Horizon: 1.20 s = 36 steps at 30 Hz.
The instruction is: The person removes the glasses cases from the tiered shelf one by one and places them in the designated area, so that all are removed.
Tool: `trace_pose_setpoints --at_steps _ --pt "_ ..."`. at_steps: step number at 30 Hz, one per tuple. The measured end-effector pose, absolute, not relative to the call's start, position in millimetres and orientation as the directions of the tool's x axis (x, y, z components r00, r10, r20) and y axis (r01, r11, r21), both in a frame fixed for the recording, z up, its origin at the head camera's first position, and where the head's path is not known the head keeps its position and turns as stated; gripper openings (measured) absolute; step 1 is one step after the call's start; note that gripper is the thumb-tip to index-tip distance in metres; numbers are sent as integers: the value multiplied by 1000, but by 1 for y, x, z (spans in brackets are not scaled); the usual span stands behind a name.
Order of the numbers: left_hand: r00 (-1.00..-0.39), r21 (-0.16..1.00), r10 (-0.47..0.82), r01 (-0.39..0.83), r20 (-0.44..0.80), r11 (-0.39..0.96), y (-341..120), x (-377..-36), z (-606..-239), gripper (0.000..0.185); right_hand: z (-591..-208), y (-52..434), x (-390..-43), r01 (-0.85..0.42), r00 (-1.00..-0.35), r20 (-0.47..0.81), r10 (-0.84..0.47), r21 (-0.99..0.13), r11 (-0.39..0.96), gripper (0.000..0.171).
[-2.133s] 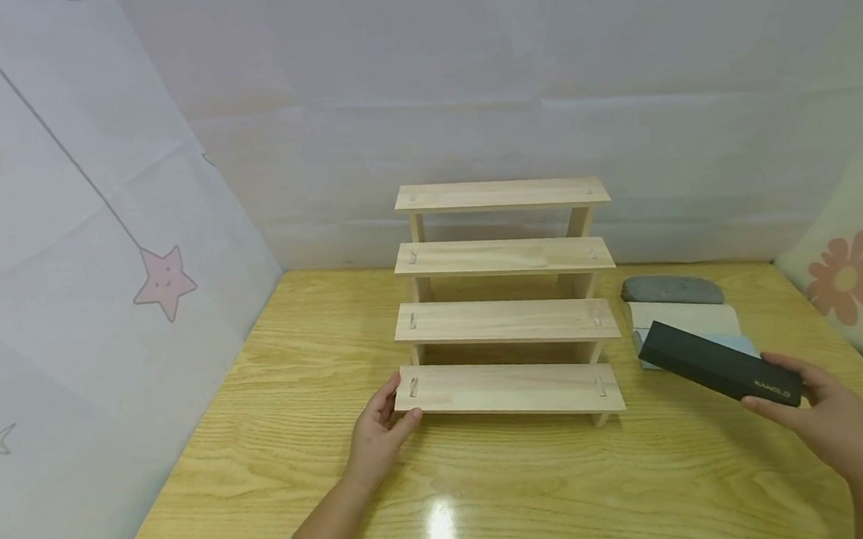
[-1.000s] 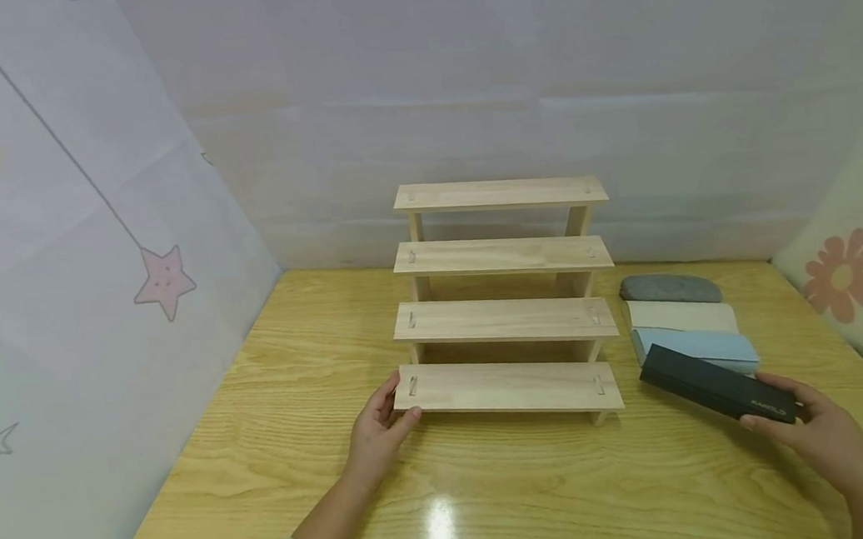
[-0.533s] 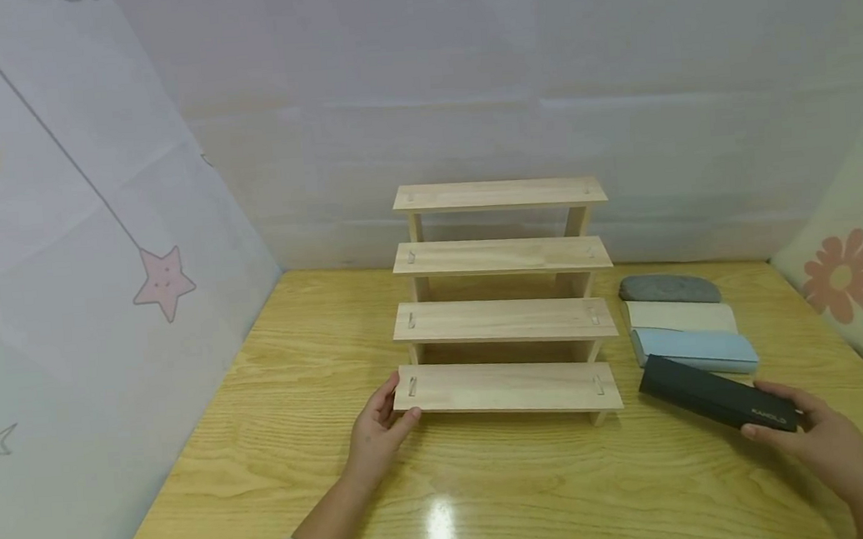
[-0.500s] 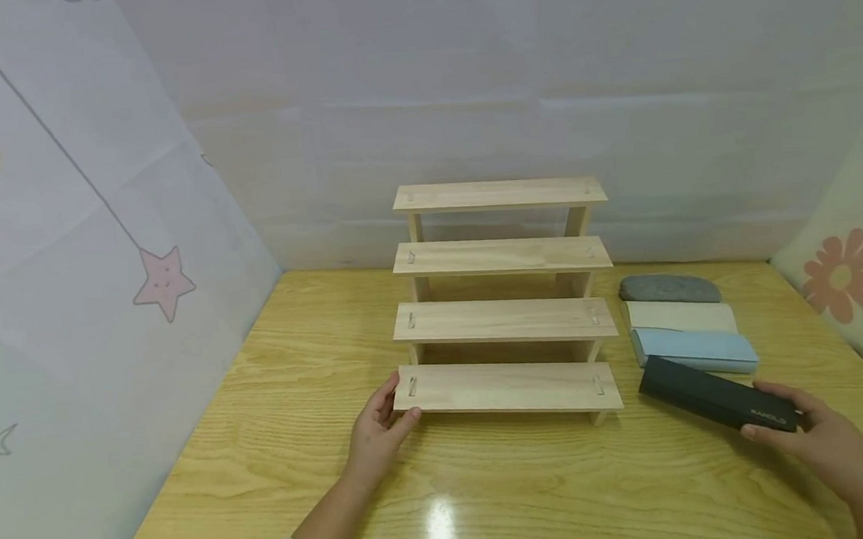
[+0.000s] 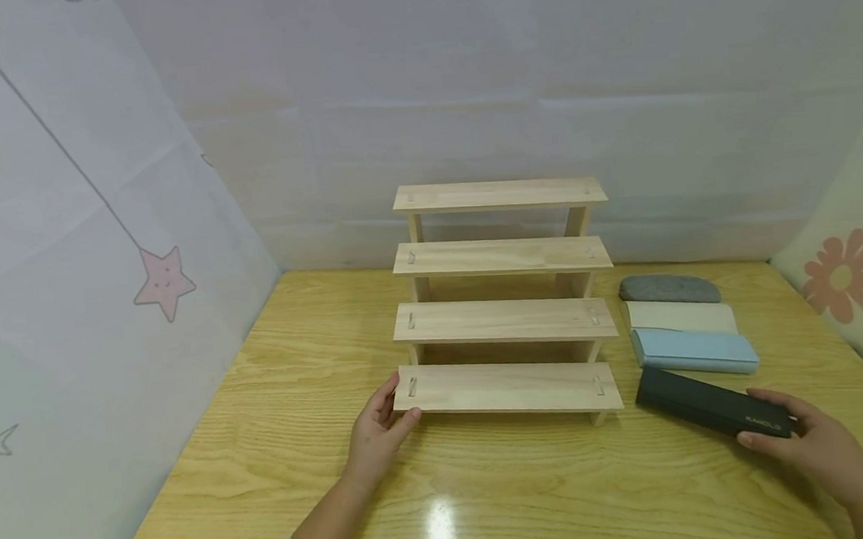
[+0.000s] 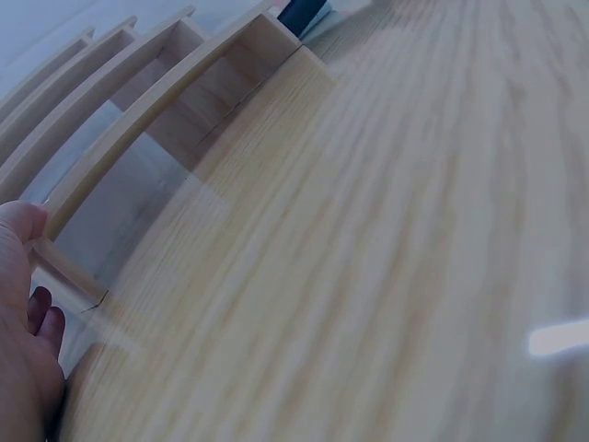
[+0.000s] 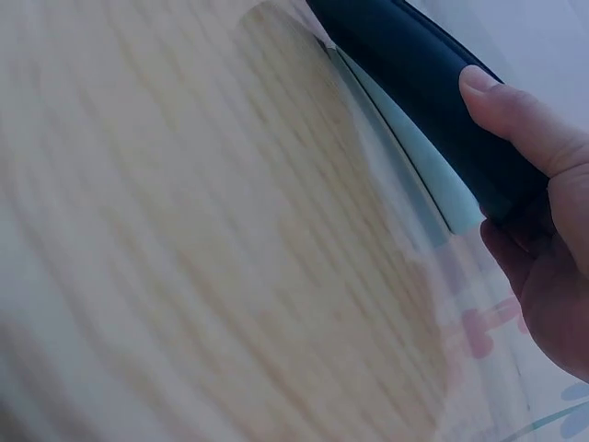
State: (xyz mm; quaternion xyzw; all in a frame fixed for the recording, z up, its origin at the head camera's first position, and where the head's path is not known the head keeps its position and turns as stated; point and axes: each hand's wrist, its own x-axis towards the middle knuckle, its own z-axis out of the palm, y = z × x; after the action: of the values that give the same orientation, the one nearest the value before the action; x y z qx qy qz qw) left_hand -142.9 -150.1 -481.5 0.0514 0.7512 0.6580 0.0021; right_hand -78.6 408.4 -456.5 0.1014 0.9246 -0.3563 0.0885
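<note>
A stepped wooden display rack (image 5: 507,386) with several pale tiers stands mid-table in the head view. My left hand (image 5: 377,434) grips the left end of its lowest board, thumb on the front edge. At the right, my right hand (image 5: 815,435) pinches the lettered end of a long black glasses case (image 5: 700,401). The case slants, its far end close to a light blue glasses case (image 5: 696,349). In the right wrist view the thumb (image 7: 515,115) lies along the black case, with fingers curled beneath.
Behind the blue case lie a cream case (image 5: 683,317) and a grey, rounded glasses case (image 5: 669,289), in a row right of the rack. The wooden table (image 5: 316,336) ends at printed cloth walls behind and at both sides.
My right hand has brought the black glasses case lower and toward me, uncovering the light blue case behind it. My left hand stays on the rack.
</note>
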Motion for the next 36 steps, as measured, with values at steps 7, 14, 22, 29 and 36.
trace_pose_setpoints --at_steps 7,14,22,29,36 --pt "-995 989 76 73 63 131 -150 -143 -482 70 -460 410 -79 239 -966 -231 115 -631 738 89" --pt "-995 989 74 73 64 127 -150 -144 -483 69 -464 413 -83 250 -959 -264 105 -607 754 94" --pt "-994 993 85 73 65 90 -150 -144 -483 70 -463 412 -86 217 -966 -239 96 -552 805 92" --pt "-995 993 86 66 58 99 -150 -144 -482 71 -465 413 -86 205 -969 -232 88 -552 808 91" --pt "-994 993 89 66 57 101 -150 -144 -482 72 -466 414 -87 215 -968 -230 103 -541 813 94"
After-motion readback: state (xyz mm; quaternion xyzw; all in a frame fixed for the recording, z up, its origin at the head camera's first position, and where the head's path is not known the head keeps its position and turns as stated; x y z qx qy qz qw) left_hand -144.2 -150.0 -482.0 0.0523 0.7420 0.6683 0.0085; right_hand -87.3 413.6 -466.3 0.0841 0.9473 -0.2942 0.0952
